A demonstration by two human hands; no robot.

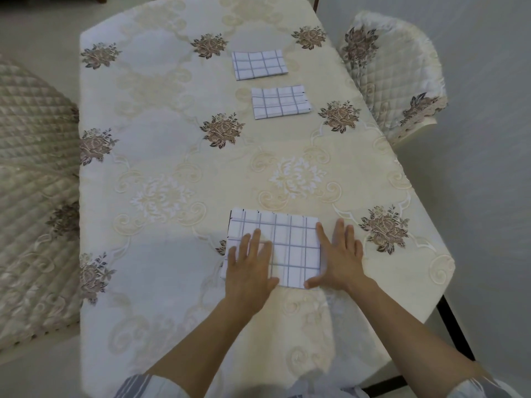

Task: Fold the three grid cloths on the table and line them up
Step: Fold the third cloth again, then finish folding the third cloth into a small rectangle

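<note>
— What stands furthest to the left of your hands?

— A quilted chair (31, 173), well to the left of my left hand, just beside the left edge of the tabletop (161, 139); the tabletop is draped in a cover (287, 173), cream with brown flower sprays.

— And the left hand itself?

— My left hand (250, 265) lies flat, palm down, fingers straight and a little spread; it presses on the left part of the near grid cloth (296, 248) and grips nothing.

— Where exactly is that cloth?

— Under and between my two hands, flat on the tabletop, folded into a rough square; its near edge runs about level with my thumbs.

— The other two?

— Beyond my fingertips, well apart from both hands; the far grid cloth (259, 64) sits furthest off and a touch to the left; the middle grid cloth (281, 102) lies nearer to me and a touch to the right; both are folded into small rectangles, with a strip of cover between them, so they do not touch.

— The right hand?

— My right hand (339, 259) is flat too, fingers straight and fanned; the forefinger lies along the near cloth's right edge; the thumb reaches across its near right corner; the other fingers rest on the cover just beside the cloth; it holds nothing.

— Anything past it?

— A second quilted chair (393, 79), well beyond my right hand and to its right, by the tabletop's far right edge.
</note>
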